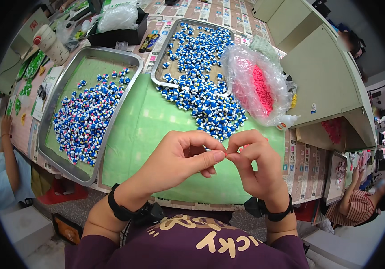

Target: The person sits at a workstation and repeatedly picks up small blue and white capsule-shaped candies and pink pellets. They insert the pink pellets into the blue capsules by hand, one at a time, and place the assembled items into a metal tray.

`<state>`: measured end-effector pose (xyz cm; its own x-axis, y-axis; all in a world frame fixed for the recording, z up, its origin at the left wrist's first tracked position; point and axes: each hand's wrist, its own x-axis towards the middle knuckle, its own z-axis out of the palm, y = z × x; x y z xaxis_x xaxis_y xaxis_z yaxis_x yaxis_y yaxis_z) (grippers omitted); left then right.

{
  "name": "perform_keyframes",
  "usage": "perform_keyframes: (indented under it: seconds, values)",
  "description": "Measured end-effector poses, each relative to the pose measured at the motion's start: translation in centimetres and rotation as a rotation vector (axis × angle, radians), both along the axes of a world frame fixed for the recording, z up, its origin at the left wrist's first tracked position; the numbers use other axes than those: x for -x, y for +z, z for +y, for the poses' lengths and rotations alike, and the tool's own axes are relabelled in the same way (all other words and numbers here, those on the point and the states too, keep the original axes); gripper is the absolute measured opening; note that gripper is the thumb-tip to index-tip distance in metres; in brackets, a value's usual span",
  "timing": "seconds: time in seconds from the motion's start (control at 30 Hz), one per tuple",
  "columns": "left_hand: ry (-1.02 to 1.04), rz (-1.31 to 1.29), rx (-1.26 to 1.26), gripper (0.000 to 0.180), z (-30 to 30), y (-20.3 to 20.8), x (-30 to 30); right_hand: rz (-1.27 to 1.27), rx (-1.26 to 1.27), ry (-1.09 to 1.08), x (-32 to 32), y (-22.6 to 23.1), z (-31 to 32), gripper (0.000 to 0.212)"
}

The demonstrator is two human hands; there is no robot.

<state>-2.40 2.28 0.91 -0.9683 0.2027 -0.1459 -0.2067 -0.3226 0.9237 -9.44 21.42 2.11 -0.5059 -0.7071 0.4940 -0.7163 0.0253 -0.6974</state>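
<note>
Blue-and-white pieces (215, 110) spread at twelve o'clock from the left hand (179, 157) and right hand (259, 168). Both hands' fingers (207, 160) pinch together on a tiny reddish bit (226, 153).

There are three metal trays (67, 167) and the wearer's two hands (179, 154).

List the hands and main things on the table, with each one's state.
Left hand: pinched
Right hand: pinched, touching the left hand
Left tray: partly filled
Upper tray: partly filled, near edge partly buried
Blue-and-white pieces: loose, heaped
Clear bag: open, pink pieces showing
Green sheet: spread out
</note>
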Motion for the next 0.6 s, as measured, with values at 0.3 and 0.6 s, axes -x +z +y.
perform_keyframes:
  seconds: [0.3,0.6]
  values:
    - [0.388,0.133,0.213,0.036,-2.3,-1.0,-1.2,0.055,-0.446,0.087,0.7,-2.6,-0.5,0.018]
    - [0.356,0.088,0.138,0.03,-2.3,-1.3,-1.4,-0.1,-0.376,0.081,0.9,-1.8,-0.8,0.021]
